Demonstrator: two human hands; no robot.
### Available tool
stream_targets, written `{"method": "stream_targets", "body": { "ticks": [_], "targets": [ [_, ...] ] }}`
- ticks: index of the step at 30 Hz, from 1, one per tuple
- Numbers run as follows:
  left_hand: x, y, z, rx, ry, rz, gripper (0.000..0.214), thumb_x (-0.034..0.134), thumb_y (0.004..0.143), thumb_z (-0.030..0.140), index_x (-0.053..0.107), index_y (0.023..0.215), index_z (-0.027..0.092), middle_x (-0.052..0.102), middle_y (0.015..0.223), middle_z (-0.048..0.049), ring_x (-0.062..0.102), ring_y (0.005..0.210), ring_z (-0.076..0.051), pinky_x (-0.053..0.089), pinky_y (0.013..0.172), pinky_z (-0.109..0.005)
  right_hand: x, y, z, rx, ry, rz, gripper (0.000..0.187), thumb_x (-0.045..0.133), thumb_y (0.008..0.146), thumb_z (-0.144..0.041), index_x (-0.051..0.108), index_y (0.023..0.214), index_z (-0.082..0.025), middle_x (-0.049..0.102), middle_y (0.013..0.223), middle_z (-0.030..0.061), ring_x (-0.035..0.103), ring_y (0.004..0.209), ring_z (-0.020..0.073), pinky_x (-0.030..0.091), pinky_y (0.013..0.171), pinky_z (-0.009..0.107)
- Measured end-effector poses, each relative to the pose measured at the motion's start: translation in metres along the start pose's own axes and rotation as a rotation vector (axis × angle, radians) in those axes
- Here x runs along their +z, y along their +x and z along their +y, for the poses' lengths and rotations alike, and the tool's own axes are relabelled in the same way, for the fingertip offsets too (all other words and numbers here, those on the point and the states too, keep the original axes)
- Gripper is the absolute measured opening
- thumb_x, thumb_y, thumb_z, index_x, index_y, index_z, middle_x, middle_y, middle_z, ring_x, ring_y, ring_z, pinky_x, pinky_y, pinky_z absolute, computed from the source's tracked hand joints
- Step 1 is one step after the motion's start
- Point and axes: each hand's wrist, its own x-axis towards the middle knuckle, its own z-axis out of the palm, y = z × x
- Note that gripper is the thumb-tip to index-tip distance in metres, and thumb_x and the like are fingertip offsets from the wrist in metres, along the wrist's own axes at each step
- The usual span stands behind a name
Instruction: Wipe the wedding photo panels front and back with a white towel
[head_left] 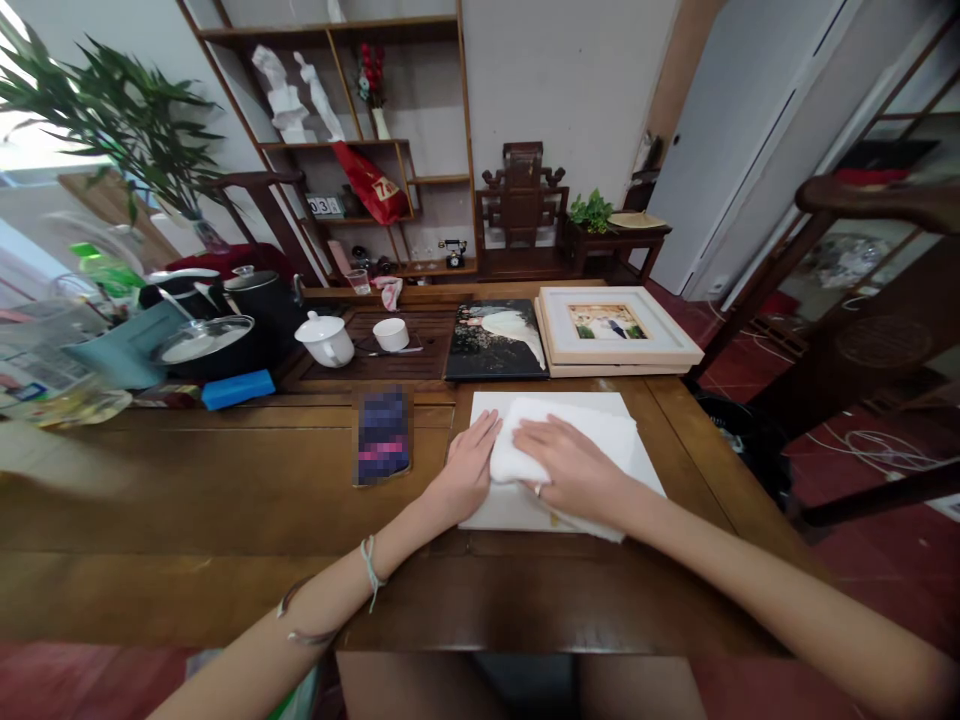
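While the right hand (574,467) presses down: the white cloth (511,462) lies folded beneath it, on top of the white board (487,512).
Right fingers: bent over the white cloth; their undersides are hidden, so whether they pinch it cannot be told.
Left hand (472,465): on the left part of the white board, fingers stretched straight, side by side, tips at the cloth's edge.
White board: flat on the wooden table (225,520).
Blurred item (383,436): dark blue with a pink band, left of the white board.
Dark photo panel (491,345): just beyond the white board.
Framed photo (615,325): beyond the white board toward its right.
Slatted tray (337,380): beyond and left of the white board, bearing a lidded white cup (326,342) and a small white bowl (391,335).
Blue box (238,389): well apart from the white board, to its left.
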Motion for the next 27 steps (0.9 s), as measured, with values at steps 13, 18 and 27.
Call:
{"method": "stream_targets", "body": {
  "ticks": [13,18,27],
  "targets": [
    [-0.002,0.0,0.005,-0.015,0.014,-0.002,0.046,0.03,0.096,0.019,0.041,0.14,0.011,0.035,0.151,-0.0156,0.026,0.143,-0.024,0.027,0.115,-0.047,-0.011,-0.012,0.076,0.177,-0.05,0.053,0.052,0.049,0.089,-0.037,0.05,0.135,-0.016,0.048,0.142,0.0136,0.038,0.135,0.0289,0.019,0.113,0.057],
    [-0.004,0.0,0.008,-0.031,0.015,-0.014,0.046,0.03,0.096,0.019,0.04,0.14,0.012,0.033,0.152,-0.0151,0.026,0.143,-0.024,0.026,0.115,-0.047,-0.022,-0.061,0.055,0.073,-0.035,-0.067,0.057,0.053,0.081,-0.022,0.048,0.138,-0.017,0.048,0.143,0.0102,0.036,0.137,0.0266,0.017,0.115,0.055],
    [-0.003,-0.001,0.005,-0.03,0.034,-0.03,0.047,0.029,0.095,0.019,0.038,0.141,0.012,0.033,0.152,-0.0149,0.025,0.144,-0.024,0.025,0.115,-0.047,-0.044,-0.111,0.022,0.009,0.08,-0.285,0.078,0.054,0.07,-0.008,0.039,0.144,-0.026,0.037,0.15,0.0009,0.027,0.141,0.0215,0.014,0.118,0.046]
  ]
}}
